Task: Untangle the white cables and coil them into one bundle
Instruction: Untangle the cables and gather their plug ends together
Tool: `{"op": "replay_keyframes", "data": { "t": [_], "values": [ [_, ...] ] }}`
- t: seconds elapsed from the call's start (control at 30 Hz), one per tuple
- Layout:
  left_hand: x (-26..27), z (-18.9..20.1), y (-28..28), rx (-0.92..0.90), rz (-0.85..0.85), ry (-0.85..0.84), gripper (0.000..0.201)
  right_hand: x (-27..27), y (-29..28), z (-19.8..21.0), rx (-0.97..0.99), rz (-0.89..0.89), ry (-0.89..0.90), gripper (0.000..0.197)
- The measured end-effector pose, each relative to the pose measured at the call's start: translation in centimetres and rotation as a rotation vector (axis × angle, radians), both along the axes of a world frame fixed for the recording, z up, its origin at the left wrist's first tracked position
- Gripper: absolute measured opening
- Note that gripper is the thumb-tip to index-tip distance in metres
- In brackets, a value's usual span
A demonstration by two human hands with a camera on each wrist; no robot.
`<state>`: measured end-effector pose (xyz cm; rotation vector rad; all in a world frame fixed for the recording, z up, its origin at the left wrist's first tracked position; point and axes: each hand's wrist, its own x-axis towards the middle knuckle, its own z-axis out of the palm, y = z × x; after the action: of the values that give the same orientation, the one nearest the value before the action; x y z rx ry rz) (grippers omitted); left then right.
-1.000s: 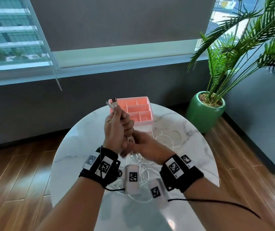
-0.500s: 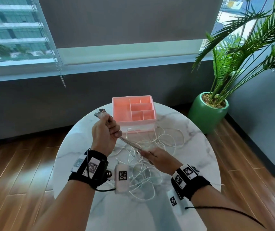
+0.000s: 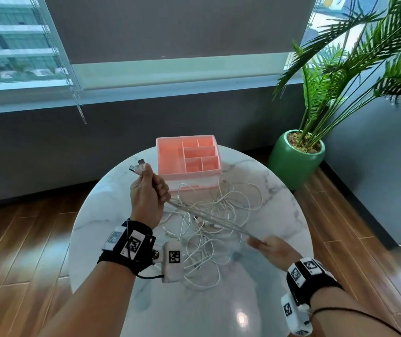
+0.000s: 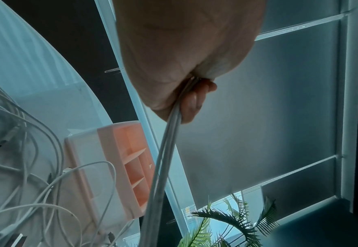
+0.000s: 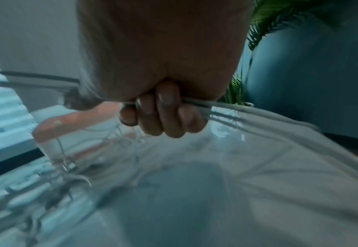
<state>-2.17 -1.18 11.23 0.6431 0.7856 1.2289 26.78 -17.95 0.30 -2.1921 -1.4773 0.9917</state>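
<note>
Up above the round marble table [image 3: 102, 215], the left hand [image 3: 146, 193] is a closed fist wrapped around a few white cables [image 3: 209, 218], with two metal USB plugs [image 3: 138, 165] sticking out past the thumb. The left wrist view shows the strands leaving the bottom of that fist [image 4: 182, 55] side by side and running down toward the tabletop. From there the gathered strands run taut and straight, down and to the right, into the right hand [image 3: 273, 249]. The right hand's fingers [image 5: 163, 113] are curled around the strands, which pass under the fingertips and out both sides; that view is blurred, so how firmly they grip cannot be told. Beneath the stretched run, the remaining cable lies on the table in a loose tangle of loops, between the two hands and just in front of the pink divided tray [image 3: 167, 154]. One loop touches the tray's front wall.
</note>
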Motion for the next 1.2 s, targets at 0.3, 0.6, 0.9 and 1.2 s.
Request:
{"op": "replay_keyframes", "data": {
  "t": [0.3,0.6,0.9,1.2],
  "values": [
    [-0.7,-2.3,-0.6,0.006,-0.058,0.178,0.049,-2.6,-2.9,-3.4,-0.21,0.19,-0.016,0.08],
    [-3.6,-4.0,-0.9,-0.029,-0.309,0.291,0.044,-4.9,1.9,-1.3,-0.06,0.25,-0.036,0.028],
    [-5.5,-4.6,-1.0,-0.07,-0.205,0.299,0.043,-7.6,1.5,-3.3,-0.129,0.449,-0.274,0.014],
    [-3.4,-2.4,-0.3,0.0,-0.154,0.274,0.045,-4.2,7.6,8.8,0.272,0.013,0.414,0.024]
  ]
}}
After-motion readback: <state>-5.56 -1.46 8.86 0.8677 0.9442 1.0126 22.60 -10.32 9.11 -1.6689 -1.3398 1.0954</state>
